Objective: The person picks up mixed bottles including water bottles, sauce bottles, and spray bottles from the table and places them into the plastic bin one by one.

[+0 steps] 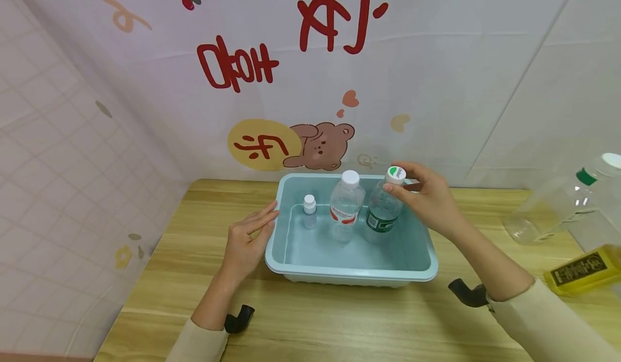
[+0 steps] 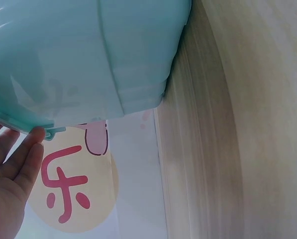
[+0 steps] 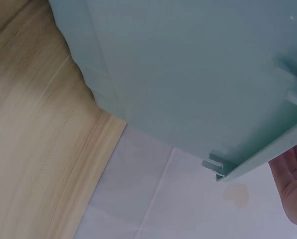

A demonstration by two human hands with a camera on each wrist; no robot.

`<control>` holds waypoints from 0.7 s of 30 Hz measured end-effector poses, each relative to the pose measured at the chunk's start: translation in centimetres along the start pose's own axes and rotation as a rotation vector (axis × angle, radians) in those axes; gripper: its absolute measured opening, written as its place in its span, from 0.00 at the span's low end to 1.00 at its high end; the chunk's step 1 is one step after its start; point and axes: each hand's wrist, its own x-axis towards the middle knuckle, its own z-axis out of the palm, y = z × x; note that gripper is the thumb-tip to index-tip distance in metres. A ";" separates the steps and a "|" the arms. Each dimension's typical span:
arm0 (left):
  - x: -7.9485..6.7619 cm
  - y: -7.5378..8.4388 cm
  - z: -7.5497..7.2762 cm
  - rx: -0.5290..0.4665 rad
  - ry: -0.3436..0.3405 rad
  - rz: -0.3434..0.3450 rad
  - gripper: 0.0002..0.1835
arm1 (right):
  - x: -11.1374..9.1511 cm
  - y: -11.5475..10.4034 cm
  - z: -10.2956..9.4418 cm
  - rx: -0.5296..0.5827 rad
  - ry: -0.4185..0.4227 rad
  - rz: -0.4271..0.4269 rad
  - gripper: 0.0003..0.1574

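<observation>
A light blue plastic basin (image 1: 349, 273) stands on the wooden table. Inside it, a clear bottle with a green label (image 1: 380, 220) stands at the right. My right hand (image 1: 427, 197) pinches that bottle's white cap between thumb and fingers. Left of it stands a clear bottle with a red and white label (image 1: 343, 215), and farther left a small white-capped bottle (image 1: 309, 211). My left hand (image 1: 247, 238) rests with extended fingertips at the basin's left rim. In the left wrist view, those fingertips (image 2: 36, 134) touch the rim's edge.
Right of the basin, a large clear bottle with a green neck band (image 1: 553, 211) leans, and a bottle of yellow liquid (image 1: 584, 270) tilts near it. A printed cloth wall (image 1: 436, 81) rises behind the wooden table (image 1: 310, 324). Black strap-like pieces show by both wrists.
</observation>
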 end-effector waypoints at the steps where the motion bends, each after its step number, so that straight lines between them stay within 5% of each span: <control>1: 0.0 0.1 0.0 0.001 0.000 0.002 0.13 | 0.0 0.0 0.0 0.000 -0.002 0.000 0.29; 10: 0.5 3.5 -0.4 -0.005 -0.008 -0.016 0.12 | -0.5 -1.0 -1.2 0.019 -0.024 0.075 0.32; 21: 0.5 3.7 -0.5 0.003 -0.002 -0.009 0.12 | -1.3 -2.0 -3.3 -0.064 0.017 0.007 0.28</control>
